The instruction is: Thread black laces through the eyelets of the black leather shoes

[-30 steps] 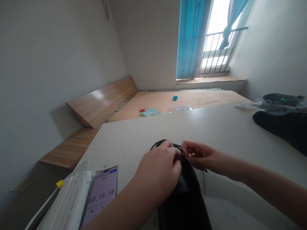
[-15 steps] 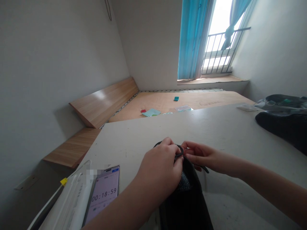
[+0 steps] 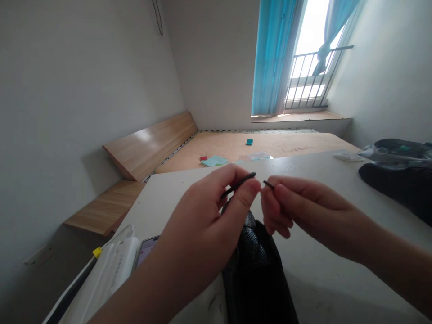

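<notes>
Left hand: my left hand [image 3: 199,229] has its grip closed, with thumb and fingertips pinched on a thin black strand [image 3: 239,184] that slants up toward the middle.

Right hand: my right hand [image 3: 310,207] has its grip closed too, pinching a short black end [image 3: 269,183]. Only a small tip shows past the fingers.

Gap: the two black pieces point at each other, just apart, above the bag. I can't tell whether they join behind my hands.

Below: a black pebbled-leather bag [image 3: 256,274] lies on the white worktop [image 3: 320,288], directly under my hands and apart from them.

Risk: the right pinch looks weakest, as so little of the end is held. A slackened grip or a sharp pull could let it slip and drop.

Risk: black on black is hard to see from here. A dropped piece could vanish against the bag, and my fingers also hide the strands.

Rest: a phone [image 3: 145,249] sits partly behind my left hand, beside a white packaged item [image 3: 111,270] with a yellow tag [image 3: 97,252]. Dark fabric [image 3: 394,189] lies on the worktop's far right. Beyond the worktop is a wooden bed board [image 3: 290,146].
</notes>
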Available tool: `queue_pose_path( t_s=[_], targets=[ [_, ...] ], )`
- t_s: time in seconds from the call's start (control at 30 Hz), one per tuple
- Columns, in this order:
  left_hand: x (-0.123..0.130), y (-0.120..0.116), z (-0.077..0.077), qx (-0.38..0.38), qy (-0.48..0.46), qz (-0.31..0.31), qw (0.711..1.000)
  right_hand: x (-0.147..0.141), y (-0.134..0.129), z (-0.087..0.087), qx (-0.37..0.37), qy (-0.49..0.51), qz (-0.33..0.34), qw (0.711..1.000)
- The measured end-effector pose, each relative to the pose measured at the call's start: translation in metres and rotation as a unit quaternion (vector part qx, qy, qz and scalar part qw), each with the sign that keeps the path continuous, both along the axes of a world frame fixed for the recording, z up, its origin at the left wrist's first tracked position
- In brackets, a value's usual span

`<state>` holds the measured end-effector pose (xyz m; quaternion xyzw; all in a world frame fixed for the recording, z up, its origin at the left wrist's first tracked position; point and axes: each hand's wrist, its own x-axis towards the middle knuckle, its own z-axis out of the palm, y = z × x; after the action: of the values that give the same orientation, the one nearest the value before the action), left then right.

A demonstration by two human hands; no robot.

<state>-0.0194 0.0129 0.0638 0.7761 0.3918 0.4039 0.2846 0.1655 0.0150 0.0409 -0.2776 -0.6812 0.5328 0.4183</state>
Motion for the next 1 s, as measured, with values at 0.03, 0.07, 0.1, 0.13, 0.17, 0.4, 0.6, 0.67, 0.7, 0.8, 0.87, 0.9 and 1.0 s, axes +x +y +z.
queue_pose_path(
  t_s=[0.03, 0.07, 0.1, 0.13, 0.17, 0.4, 0.6, 0.67, 0.7, 0.8, 0.87, 0.9, 1.0],
  targets=[
    [-0.002, -0.002, 0.004, 0.027, -0.029, 0.02, 0.999, -0.002, -0.001, 0.01, 0.012, 0.013, -0.005, 1.0],
    [-0.004, -0.004, 0.007, 0.053, -0.058, 0.049, 0.996, -0.004, -0.001, 0.018, 0.027, 0.017, -0.014, 0.999],
    [-0.005, -0.005, 0.009, 0.07, -0.083, 0.076, 0.991, -0.006, -0.001, 0.025, 0.041, 0.01, -0.021, 0.999],
    [-0.007, -0.004, 0.01, 0.074, -0.104, 0.095, 0.987, -0.008, -0.001, 0.03, 0.053, -0.008, -0.024, 0.998],
    [-0.008, -0.003, 0.01, 0.069, -0.12, 0.104, 0.985, -0.01, 0.0, 0.032, 0.061, -0.036, -0.023, 0.997],
    [-0.011, 0.008, 0.005, 0.067, -0.142, 0.125, 0.98, -0.006, 0.039, 0.001, 0.128, -0.291, -0.135, 0.938],
    [-0.012, 0.013, 0.004, -0.034, -0.153, 0.098, 0.983, 0.008, 0.055, -0.007, 0.094, -0.38, -0.051, 0.919],
    [-0.011, 0.015, 0.002, -0.078, -0.172, 0.081, 0.979, 0.006, 0.05, -0.007, 0.087, -0.35, -0.035, 0.932],
    [-0.01, 0.016, 0.002, -0.103, -0.193, 0.068, 0.973, 0.004, 0.047, -0.007, 0.072, -0.329, -0.011, 0.941],
    [-0.008, 0.017, 0.003, -0.186, -0.29, 0.036, 0.938, -0.005, 0.035, -0.007, 0.043, -0.241, -0.021, 0.969],
    [-0.006, 0.016, 0.004, -0.224, -0.357, 0.037, 0.906, -0.013, 0.024, -0.006, 0.078, -0.195, -0.128, 0.969],
    [-0.006, 0.015, 0.004, -0.232, -0.388, 0.043, 0.891, -0.016, 0.019, -0.006, 0.097, -0.192, -0.167, 0.962],
    [-0.004, 0.013, 0.007, -0.249, -0.458, 0.047, 0.852, -0.027, 0.006, -0.009, 0.108, -0.259, -0.118, 0.953]
  ],
)
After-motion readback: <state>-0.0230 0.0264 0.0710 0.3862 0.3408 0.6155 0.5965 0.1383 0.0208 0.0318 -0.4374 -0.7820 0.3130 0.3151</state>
